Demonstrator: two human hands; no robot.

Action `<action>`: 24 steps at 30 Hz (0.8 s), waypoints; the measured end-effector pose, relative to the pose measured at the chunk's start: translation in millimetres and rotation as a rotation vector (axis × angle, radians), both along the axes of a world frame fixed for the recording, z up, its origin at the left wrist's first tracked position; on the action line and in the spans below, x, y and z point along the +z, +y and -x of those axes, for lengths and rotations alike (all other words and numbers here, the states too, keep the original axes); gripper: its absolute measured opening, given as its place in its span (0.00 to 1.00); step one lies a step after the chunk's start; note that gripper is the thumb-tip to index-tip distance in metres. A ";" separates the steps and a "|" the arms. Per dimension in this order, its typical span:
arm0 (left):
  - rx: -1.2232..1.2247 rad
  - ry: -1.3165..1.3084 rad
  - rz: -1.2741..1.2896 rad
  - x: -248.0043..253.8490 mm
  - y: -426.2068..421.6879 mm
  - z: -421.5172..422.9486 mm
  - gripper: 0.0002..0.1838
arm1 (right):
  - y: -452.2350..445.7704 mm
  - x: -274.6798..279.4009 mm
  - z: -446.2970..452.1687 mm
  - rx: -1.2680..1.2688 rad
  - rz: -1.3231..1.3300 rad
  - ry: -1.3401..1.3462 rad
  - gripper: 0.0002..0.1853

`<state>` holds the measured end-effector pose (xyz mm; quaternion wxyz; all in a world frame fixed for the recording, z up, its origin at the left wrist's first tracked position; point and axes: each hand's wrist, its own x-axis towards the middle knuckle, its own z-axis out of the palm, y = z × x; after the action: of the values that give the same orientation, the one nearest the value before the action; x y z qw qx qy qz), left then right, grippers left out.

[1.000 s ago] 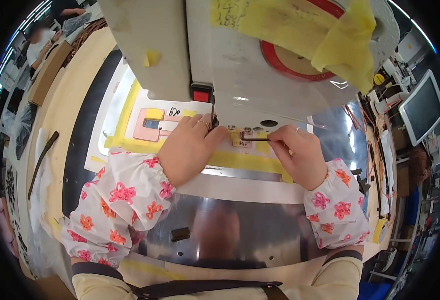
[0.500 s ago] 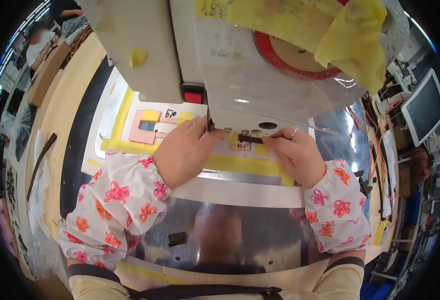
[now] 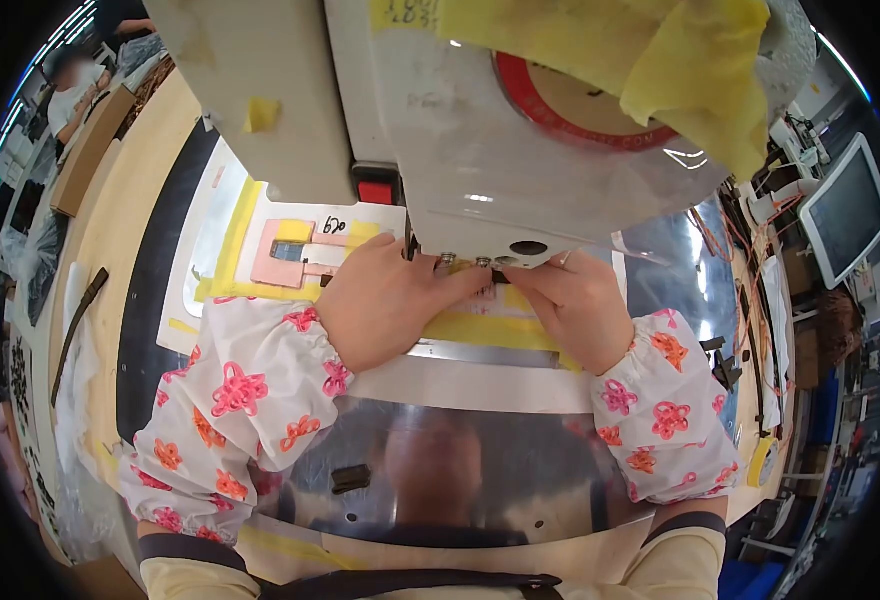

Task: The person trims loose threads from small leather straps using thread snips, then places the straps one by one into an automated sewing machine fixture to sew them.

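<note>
A short dark fabric strip (image 3: 500,277) lies under the head of a sewing machine (image 3: 470,215), mostly covered by my fingers. My left hand (image 3: 385,305) is closed at the strip's left end, its thumb stretched along it and its other fingertips hidden behind the machine head. From the right, my right hand (image 3: 572,308) pinches the other end between thumb and fingers. Beneath both hands is a white template plate (image 3: 520,365) with yellow tape (image 3: 495,330) on it. Left of my left hand, a pink pad frame (image 3: 272,265) is fixed to the plate.
On the shiny metal bed in front lies a small dark piece (image 3: 351,479). A long dark strip (image 3: 77,335) rests on the left of the wooden table. At right are a monitor (image 3: 847,210), dark scraps (image 3: 725,365) and a yellow tape roll (image 3: 762,462). A person (image 3: 70,95) sits far left.
My left hand has slid right, its thumb now reaching the strip. My right hand has shifted slightly left, so less of the strip shows. The view has tilted slightly.
</note>
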<state>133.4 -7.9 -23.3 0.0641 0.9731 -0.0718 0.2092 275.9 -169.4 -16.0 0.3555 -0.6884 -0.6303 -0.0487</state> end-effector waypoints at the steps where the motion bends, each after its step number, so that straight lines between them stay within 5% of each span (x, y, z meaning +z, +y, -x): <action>1: 0.001 0.007 0.003 0.6 -2.3 -1.3 0.20 | 0.7 0.8 1.2 -0.009 0.008 -0.020 0.06; 24: -0.022 -0.093 0.199 -8.5 3.5 6.4 0.16 | 6.5 -9.5 1.0 0.034 0.001 -0.077 0.11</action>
<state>127.0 -4.4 -31.8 0.1594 0.9504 -0.0645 0.2593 274.9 -162.9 -25.5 0.3316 -0.6754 -0.6551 -0.0687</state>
